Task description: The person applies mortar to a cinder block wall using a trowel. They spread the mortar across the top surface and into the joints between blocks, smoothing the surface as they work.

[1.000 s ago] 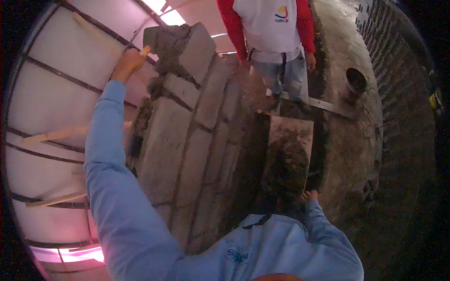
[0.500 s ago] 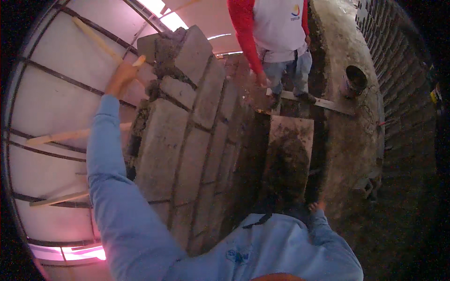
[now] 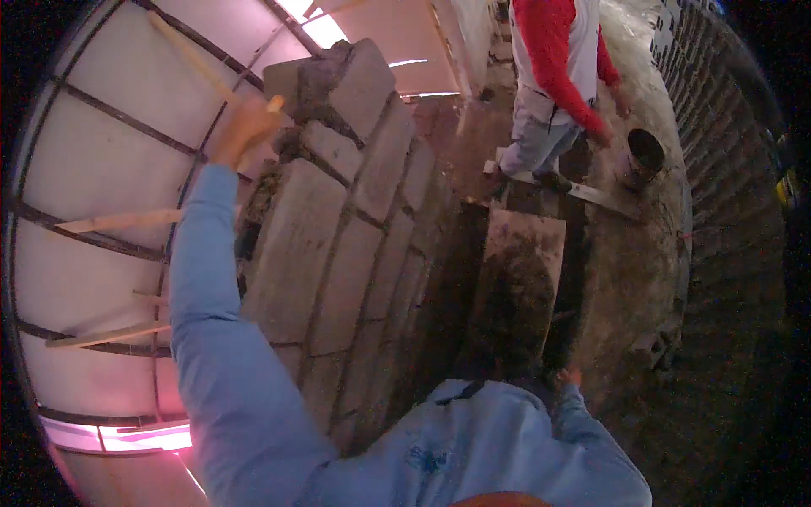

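Observation:
My left arm is raised beside a grey concrete-block wall (image 3: 338, 253). My left hand (image 3: 247, 127) is closed on a small orange-yellow handle (image 3: 274, 105) near the broken, mortar-smeared top of the wall (image 3: 325, 80); what the handle belongs to is hard to make out. My right hand (image 3: 568, 376) is low at my right side, by the near end of a board (image 3: 524, 253) smeared with dark mortar. It is small and dim, so I cannot tell what, if anything, it holds.
A co-worker (image 3: 553, 93) in red sleeves stands ahead beyond the board, near a long pale plank (image 3: 604, 198) and a dark bucket (image 3: 642, 156). A panelled surface with metal frames and wooden battens (image 3: 110, 144) lies left. A dark block wall (image 3: 718, 211) runs along the right.
The co-worker has turned and moved rightward, arms now lower toward the bucket side. My left hand has shifted slightly right and down from where it was a second ago.

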Motion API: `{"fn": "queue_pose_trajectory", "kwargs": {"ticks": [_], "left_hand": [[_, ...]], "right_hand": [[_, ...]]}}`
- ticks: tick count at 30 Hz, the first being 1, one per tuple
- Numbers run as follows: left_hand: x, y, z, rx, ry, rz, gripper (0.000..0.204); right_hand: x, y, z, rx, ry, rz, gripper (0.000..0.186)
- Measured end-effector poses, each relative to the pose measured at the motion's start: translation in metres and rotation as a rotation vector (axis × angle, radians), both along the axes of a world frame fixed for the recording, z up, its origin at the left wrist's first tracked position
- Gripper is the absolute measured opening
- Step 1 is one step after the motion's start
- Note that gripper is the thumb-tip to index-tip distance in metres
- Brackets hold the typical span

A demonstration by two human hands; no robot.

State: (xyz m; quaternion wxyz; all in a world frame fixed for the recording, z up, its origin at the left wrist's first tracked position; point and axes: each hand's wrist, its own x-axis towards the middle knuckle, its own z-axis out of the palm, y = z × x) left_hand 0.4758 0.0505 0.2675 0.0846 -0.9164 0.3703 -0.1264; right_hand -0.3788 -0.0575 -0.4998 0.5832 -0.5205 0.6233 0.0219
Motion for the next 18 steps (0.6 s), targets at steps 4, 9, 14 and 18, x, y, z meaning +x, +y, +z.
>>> {"fn": "queue_pose_trajectory", "kwargs": {"ticks": [4,9,14,18], "left_hand": [[-0.038,0.002,-0.014,-0.052,0.081,0.229,0.058],[0.040,0.039,0.002,-0.388,0.328,0.077,0.056],[0.030,0.018,0.006,-0.454,0.557,0.136,0.057],[0.008,0.013,0.013,-0.453,0.545,0.227,0.062]], "right_hand": [[0.016,0.002,0.057,-0.436,0.320,0.478,0.042],[0.010,0.017,0.007,-0.437,0.363,0.433,0.038],[-0.033,0.030,-0.016,-0.060,0.056,-0.225,0.040],[-0.043,0.022,-0.017,-0.128,0.253,-0.029,0.038]]}}
